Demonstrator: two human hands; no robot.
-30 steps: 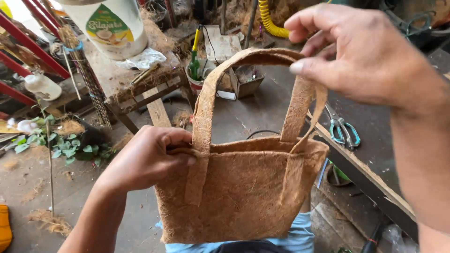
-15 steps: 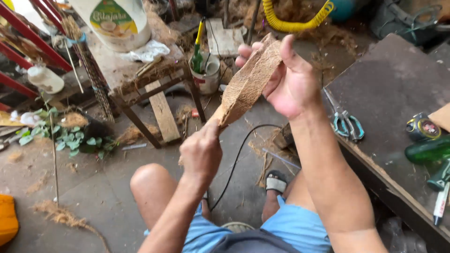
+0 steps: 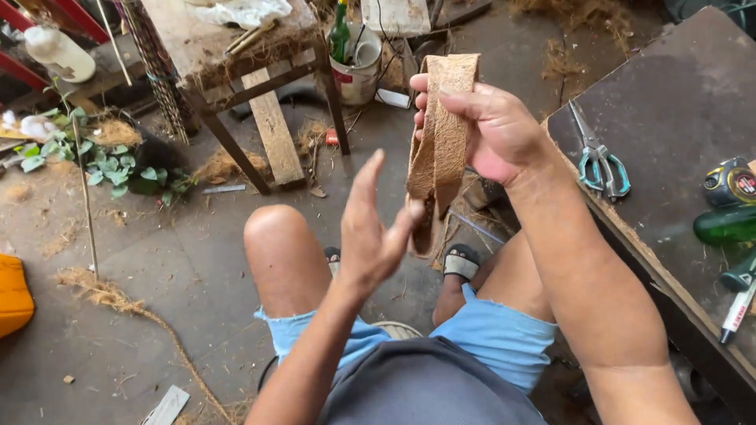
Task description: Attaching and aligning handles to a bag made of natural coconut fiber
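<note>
A brown coconut-fibre bag (image 3: pixel 438 149), flattened and seen edge-on, hangs upright in front of me. My right hand (image 3: pixel 488 126) grips it near the top, thumb across the front and fingers wrapped behind. My left hand (image 3: pixel 372 228) is open with its fingers spread, palm turned toward the bag's lower end, and its thumb tip touches or almost touches that lower edge. Below the hands are my bare knees and blue shorts.
A dark work board (image 3: pixel 669 157) at the right carries scissors (image 3: pixel 600 157), a tape measure (image 3: pixel 731 182), a green bottle (image 3: pixel 724 225) and a marker (image 3: pixel 737 313). A wooden stool (image 3: pixel 244 71) and white bucket (image 3: pixel 358 67) stand ahead. Fibre scraps and green leaves (image 3: pixel 102 161) lie on the floor.
My left hand has let go of the bag's lower end and opened. The right hand has turned the bag from slanting to nearly upright. A second ago both hands held it spread open by its handle.
</note>
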